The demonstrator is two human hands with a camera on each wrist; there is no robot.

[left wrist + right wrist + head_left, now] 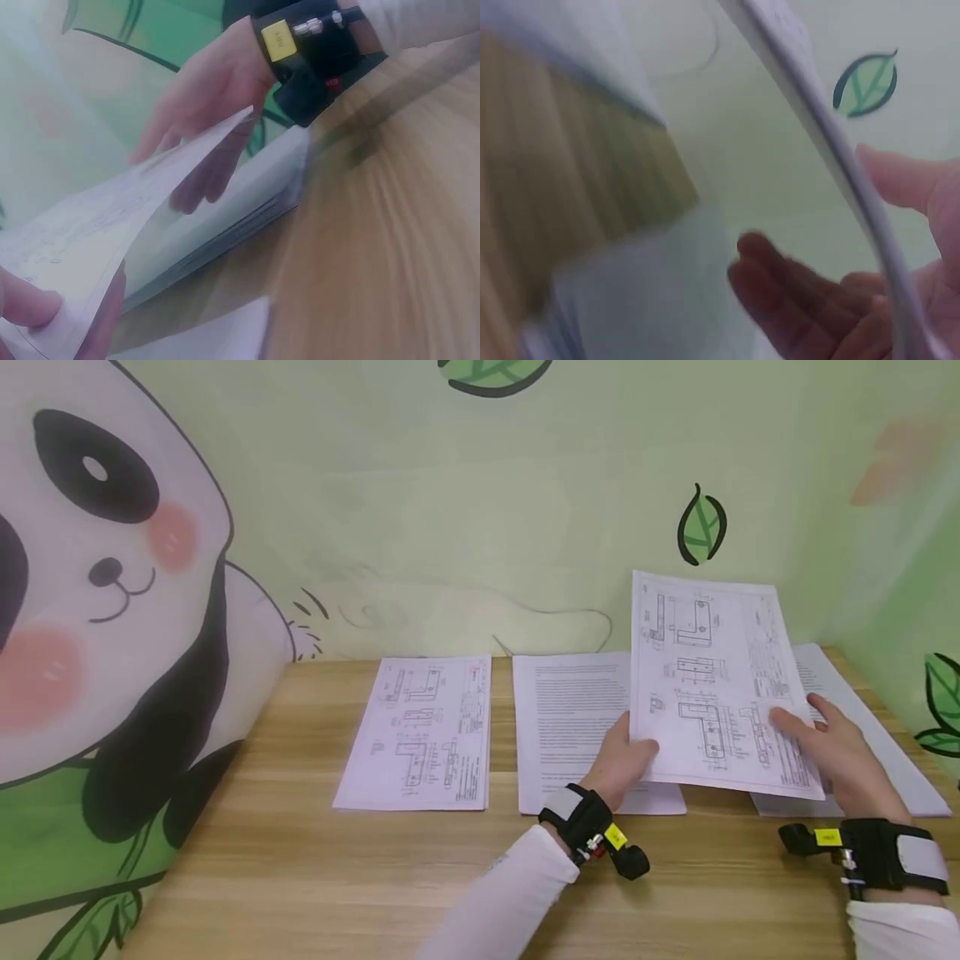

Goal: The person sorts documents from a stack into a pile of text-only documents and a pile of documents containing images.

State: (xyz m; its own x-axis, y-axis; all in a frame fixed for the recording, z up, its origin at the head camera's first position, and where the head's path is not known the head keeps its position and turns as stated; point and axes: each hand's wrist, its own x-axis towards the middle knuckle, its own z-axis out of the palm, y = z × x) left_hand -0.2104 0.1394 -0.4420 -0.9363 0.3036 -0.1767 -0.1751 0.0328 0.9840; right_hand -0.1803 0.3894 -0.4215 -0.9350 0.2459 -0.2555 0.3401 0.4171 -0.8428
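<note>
White sleeves (502, 893) and black wrist straps (588, 817) are seen nearest the lens, stretched over a wood-grain table (285, 877). Above the tabletop, a packet of drawing sheets (720, 685) is held up at a tilt, its lower left edge pinched by the left hand (618, 764), thumb in front and fingers behind. Around the opposite edge, the right hand (858, 756) is held loosely spread, its thumb on the printed side and its fingers behind, parted from the paper in the right wrist view; whether the thumb is pressed down cannot be told. The packet's long axis is pointed away from the person, angled slightly left at the far end, which is seen against the wall (420, 485). Beneath it, 2 piles are partly covered: a text stack (570, 718) at center and a right-hand stack (888, 752). A 3rd set of papers (420, 735), printed with similar drawings, is laid well to the left. The pale green wall behind the table is decorated with a large panda (127, 543) and green leaves (702, 527).
</note>
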